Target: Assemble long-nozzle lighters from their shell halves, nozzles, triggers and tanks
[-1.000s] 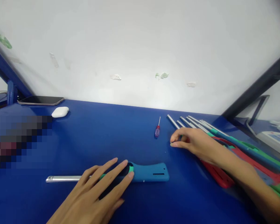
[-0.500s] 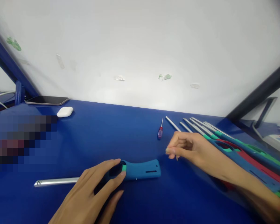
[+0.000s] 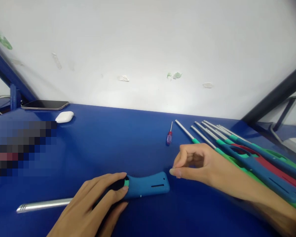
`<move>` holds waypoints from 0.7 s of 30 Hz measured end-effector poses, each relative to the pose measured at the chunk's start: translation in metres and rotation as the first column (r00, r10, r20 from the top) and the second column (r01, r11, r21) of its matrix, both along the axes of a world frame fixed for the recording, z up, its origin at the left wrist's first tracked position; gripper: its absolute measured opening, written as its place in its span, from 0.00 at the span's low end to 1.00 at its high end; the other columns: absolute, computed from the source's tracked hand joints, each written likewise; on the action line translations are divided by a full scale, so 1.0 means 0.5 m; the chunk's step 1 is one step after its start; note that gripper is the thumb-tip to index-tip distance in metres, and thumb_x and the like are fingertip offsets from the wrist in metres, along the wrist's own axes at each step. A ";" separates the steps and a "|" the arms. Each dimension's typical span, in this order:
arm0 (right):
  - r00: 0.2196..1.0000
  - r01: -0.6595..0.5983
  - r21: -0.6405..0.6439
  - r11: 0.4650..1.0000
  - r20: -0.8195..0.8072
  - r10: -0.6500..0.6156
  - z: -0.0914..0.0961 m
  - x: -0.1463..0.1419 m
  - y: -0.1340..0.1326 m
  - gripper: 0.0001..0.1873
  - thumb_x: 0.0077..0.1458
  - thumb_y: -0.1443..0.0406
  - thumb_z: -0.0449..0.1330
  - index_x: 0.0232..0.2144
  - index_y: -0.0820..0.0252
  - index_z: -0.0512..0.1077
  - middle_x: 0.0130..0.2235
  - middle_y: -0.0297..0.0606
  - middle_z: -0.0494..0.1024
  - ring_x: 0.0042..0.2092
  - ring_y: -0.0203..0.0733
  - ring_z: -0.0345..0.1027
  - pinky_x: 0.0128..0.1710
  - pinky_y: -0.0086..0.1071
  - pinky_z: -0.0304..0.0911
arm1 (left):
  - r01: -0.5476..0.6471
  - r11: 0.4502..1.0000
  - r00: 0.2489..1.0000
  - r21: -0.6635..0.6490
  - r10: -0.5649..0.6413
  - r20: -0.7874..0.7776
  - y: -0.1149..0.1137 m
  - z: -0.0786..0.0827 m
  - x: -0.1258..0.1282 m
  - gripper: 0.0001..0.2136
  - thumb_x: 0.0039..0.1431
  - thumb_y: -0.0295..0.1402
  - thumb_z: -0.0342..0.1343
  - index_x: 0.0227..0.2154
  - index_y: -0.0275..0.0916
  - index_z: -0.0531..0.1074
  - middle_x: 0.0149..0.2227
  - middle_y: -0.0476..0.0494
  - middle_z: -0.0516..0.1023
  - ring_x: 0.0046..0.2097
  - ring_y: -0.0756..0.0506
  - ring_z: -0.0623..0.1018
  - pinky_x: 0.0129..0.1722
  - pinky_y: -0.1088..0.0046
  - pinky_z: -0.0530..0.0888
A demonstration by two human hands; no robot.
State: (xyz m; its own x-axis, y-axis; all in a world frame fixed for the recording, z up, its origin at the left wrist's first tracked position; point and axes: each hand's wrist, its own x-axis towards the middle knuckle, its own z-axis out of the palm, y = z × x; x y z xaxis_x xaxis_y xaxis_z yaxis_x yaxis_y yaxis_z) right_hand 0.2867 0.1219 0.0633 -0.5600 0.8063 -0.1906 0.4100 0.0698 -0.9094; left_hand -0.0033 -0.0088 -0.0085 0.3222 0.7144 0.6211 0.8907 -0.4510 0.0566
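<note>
A blue long-nosed gas lighter lies on the blue table in front of me, its metal tube pointing left and its handle end right. My left hand grips it around the trigger opening, thumb and fingers on either side of the green trigger; the hand covers part of the tube. Close to the handle's right end, my right hand is in the air with thumb and fingertips pinched together. Anything held in that pinch is too small or hidden to make out.
Several more lighters in blue, red and green lie at the right, partly behind my right forearm. A small screwdriver lies beyond my right hand. At the back left are a phone and a white case. A wall closes the back.
My right hand has come slightly left and down, nearer the handle end of the lighter. The lighter's tube end has swung a little toward me and left under my left hand. The view has shifted slightly.
</note>
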 end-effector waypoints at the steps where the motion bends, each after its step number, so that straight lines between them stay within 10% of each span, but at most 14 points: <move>1: 1.000 -0.007 0.000 1.000 0.003 0.007 0.001 -0.001 0.000 0.14 0.51 0.58 0.74 0.26 0.58 0.73 0.31 0.32 0.80 0.32 0.35 0.70 0.33 0.29 0.64 | 0.004 1.000 1.000 -0.003 -0.004 -0.004 0.000 0.001 0.001 0.15 0.69 0.36 0.58 0.56 0.48 0.73 0.56 0.50 0.78 0.53 0.45 0.81 0.53 0.70 0.79; 9: 0.997 -0.073 0.134 0.988 0.041 0.068 0.006 -0.002 0.003 0.13 0.63 0.54 0.65 0.45 0.51 0.80 0.39 0.34 0.82 0.40 0.38 0.75 0.41 0.32 0.68 | 0.021 0.999 1.000 -0.033 -0.021 -0.010 0.004 -0.004 -0.008 0.16 0.71 0.36 0.55 0.59 0.47 0.71 0.58 0.49 0.76 0.56 0.46 0.77 0.58 0.72 0.75; 21: 0.999 0.044 0.073 0.996 -0.005 -0.044 -0.005 -0.015 0.002 0.13 0.59 0.54 0.67 0.36 0.57 0.81 0.30 0.34 0.83 0.33 0.39 0.77 0.35 0.31 0.71 | 0.034 0.995 0.995 -0.094 -0.043 -0.093 -0.003 -0.016 -0.024 0.25 0.69 0.27 0.49 0.67 0.53 0.66 0.60 0.45 0.76 0.57 0.43 0.78 0.52 0.71 0.80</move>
State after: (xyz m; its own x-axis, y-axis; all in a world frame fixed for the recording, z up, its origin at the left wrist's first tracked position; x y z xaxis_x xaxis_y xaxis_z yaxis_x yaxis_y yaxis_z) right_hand 0.2790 0.1231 0.0609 -0.5241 0.8418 -0.1287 0.4110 0.1176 -0.9040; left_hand -0.0152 -0.0104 -0.0164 0.4051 0.7532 0.5183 0.8760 -0.4821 0.0159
